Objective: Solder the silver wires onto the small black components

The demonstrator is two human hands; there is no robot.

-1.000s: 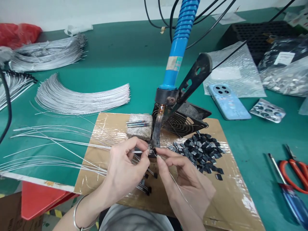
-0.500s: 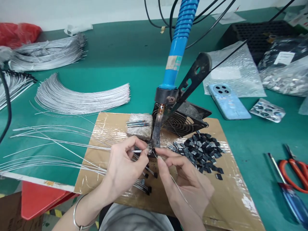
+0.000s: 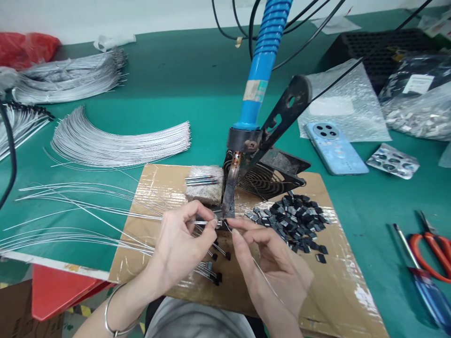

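Pinched between thumb and fingers, thin white wires [image 3: 146,216] run leftward out of my left hand [image 3: 186,239]. Their right ends meet a small black piece [image 3: 224,224] under the tip of a blue-handled soldering iron [image 3: 260,70], which is clamped upright in a stand. My right hand [image 3: 273,263] is closed on a thin strand of solder wire [image 3: 267,280], its upper end at that same spot. The fingertips partly hide the joint. Below my left hand, finished-looking wires with black ends [image 3: 215,277] lie on the cardboard [image 3: 338,286].
A pile of small black connectors [image 3: 299,218] lies right of my hands. Behind are a black fan [image 3: 264,180] and a wrapped block [image 3: 204,192]. Wire bundles [image 3: 120,145] lie left; a phone [image 3: 336,150], red-handled pliers [image 3: 431,253] and a screwdriver [image 3: 423,286] lie right.
The fingertips of my right hand and the solder wire have shifted very slightly right. My left hand stays at the iron's tip, almost still.
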